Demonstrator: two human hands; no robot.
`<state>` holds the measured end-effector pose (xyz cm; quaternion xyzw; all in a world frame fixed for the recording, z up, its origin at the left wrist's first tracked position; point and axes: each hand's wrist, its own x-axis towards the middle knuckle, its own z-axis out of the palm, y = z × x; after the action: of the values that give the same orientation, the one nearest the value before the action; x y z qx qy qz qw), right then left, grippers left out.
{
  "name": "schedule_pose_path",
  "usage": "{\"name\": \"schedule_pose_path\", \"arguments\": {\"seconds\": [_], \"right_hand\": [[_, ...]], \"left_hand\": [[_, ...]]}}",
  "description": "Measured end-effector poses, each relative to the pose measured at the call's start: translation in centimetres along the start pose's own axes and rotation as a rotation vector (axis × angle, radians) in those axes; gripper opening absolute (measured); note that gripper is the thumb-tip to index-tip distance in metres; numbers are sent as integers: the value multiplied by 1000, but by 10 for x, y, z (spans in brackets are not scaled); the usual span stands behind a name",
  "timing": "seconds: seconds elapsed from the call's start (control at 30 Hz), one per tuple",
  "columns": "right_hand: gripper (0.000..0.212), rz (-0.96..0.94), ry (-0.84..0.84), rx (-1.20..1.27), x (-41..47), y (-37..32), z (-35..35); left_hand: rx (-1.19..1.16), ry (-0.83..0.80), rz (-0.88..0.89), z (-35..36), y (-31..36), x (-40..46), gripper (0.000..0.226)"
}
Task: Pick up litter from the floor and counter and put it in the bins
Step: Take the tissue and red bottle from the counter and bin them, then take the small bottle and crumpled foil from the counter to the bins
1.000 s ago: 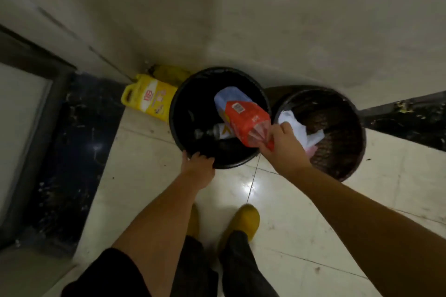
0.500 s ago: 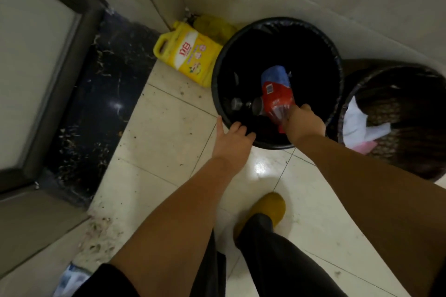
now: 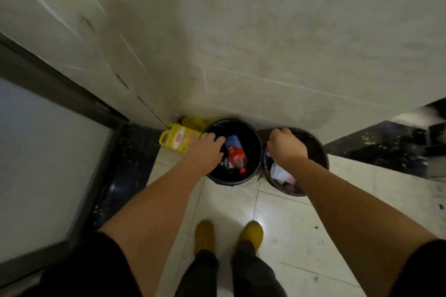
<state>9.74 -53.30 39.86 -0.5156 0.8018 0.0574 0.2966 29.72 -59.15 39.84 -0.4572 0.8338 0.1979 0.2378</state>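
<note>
The red and blue wrapper (image 3: 235, 153) was lying inside the black bin (image 3: 255, 138), on top of what looked like a bottle or can, so that bit of litter was binned. Right next to it, almost touching, was the brown woven bin (image 3: 319, 152) with crumpled white and pink paper (image 3: 280, 172) inside.

The left hand (image 3: 207, 149) was hanging over the black bin's left rim, fingers loosely curled, nothing in it as far as could be seen. The right hand (image 3: 286, 146) was over the woven bin, half-closed like a loose fist; honestly couldn't tell if it had hold of anything or was gripping the rim.

Off to the left a yellow jug (image 3: 177, 140) was wedged against the wall behind the black bin. Yellow shoes (image 3: 228, 235) stood on the glossy tile floor (image 3: 289, 224).

What could go wrong? Both bins look light, so pressing down on a rim or pulling back carelessly could tip one and dump the lot. The floor looks slick too.
</note>
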Motion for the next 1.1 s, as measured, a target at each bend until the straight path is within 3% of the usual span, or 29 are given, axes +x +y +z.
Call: {"name": "schedule_pose_path", "arguments": {"seconds": [0.23,0.5,0.87,1.1], "right_hand": [[28,24,138,9,-116,5,-96],[34,442,362,116,-266,69,-101],[33,1101,494,451,-552,155,33],[33,1477,579,531,-753,201,133]], "left_hand": [[51,152,154,-116,72,-72,49],[245,164,525,-137,183,-130,49],[505,19,1197,-37,378,-290,51],[625,-75,1461,81,523,-455,51]]}}
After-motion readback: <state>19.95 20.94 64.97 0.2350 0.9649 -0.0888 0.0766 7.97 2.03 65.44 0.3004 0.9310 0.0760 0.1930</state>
